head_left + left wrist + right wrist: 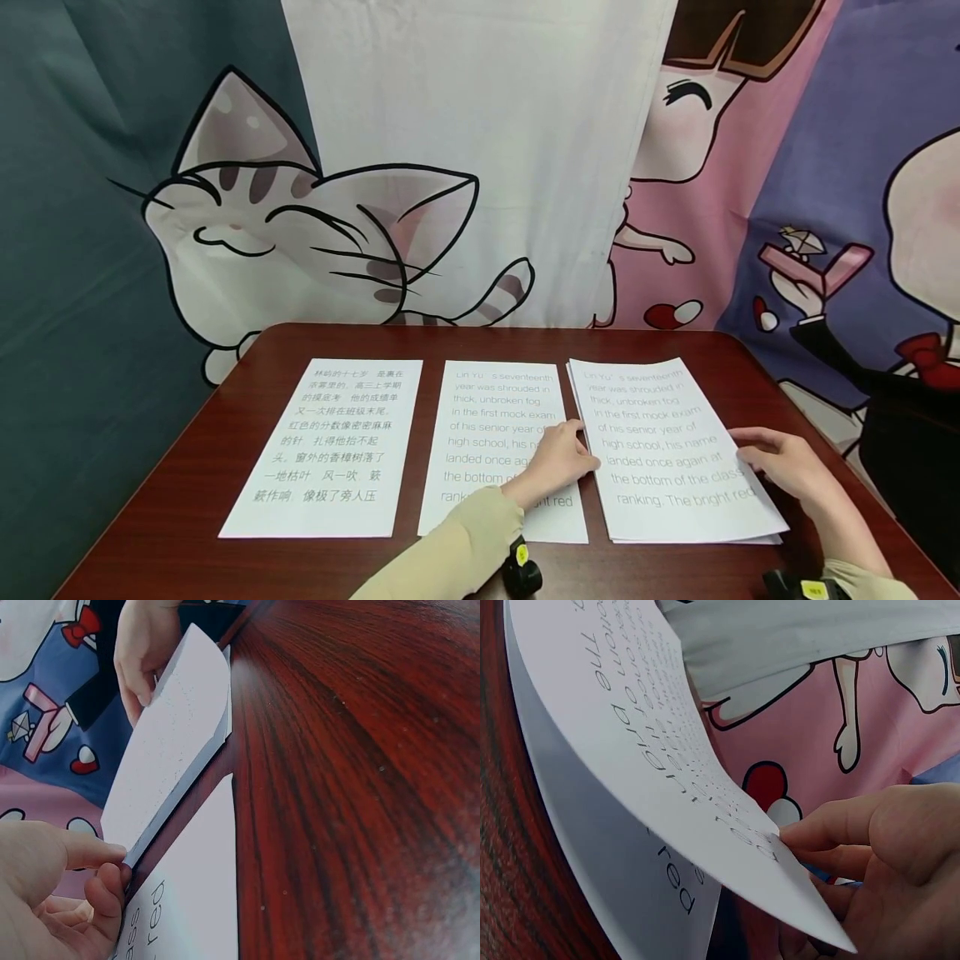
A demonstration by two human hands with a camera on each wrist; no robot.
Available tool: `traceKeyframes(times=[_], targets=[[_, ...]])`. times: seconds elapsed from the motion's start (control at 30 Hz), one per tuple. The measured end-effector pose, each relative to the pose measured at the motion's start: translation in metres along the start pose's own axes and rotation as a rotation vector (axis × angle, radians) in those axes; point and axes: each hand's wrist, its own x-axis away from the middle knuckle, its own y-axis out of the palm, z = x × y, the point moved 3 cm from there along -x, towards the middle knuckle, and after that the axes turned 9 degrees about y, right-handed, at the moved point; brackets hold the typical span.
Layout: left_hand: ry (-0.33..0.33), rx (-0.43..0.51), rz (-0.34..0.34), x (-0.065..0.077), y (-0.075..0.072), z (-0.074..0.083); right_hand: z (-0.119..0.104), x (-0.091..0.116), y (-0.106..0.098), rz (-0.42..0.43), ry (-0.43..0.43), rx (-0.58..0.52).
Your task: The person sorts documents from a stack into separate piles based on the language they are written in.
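At the right of the table a printed sheet of paper [663,462] lies on top of at least one more sheet, with English text facing up. My left hand [551,465] pinches its left edge between thumb and fingers; the left wrist view shows this grip [97,877] closely. On the opposite edge, my right hand [783,461] holds the same sheet between thumb and fingers. The right wrist view shows the top sheet [607,742] bowed upward, its near corner raised off the printed sheet beneath [585,817].
Left of the stack lies another English-printed sheet [495,433], partly under my left forearm. Farther left is a sheet with Chinese text [326,450]. The dark red wooden table [180,492] ends against a cartoon-printed cloth [480,100] behind.
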Motion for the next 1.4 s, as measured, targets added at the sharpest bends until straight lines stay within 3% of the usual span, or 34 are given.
traceKeyframes(times=[0.57,0.73,0.9,1.2,1.4], targets=[[0.002,-0.021,-0.014,0.0,0.001,0.002,0.002,-0.002,0.001,-0.004,-0.013,0.041],[-0.005,-0.003,-0.026,0.001,0.0,0.001,0.002,0.001,-0.004,0.044,-0.043,0.07],[0.002,0.009,-0.021,0.001,-0.004,0.003,-0.002,0.005,-0.007,0.107,-0.081,0.085],[0.003,0.006,-0.026,0.002,-0.011,0.007,-0.013,0.006,-0.003,0.095,-0.051,0.085],[0.019,-0.004,-0.025,0.003,-0.02,0.008,-0.025,0.01,0.004,0.134,-0.09,0.105]])
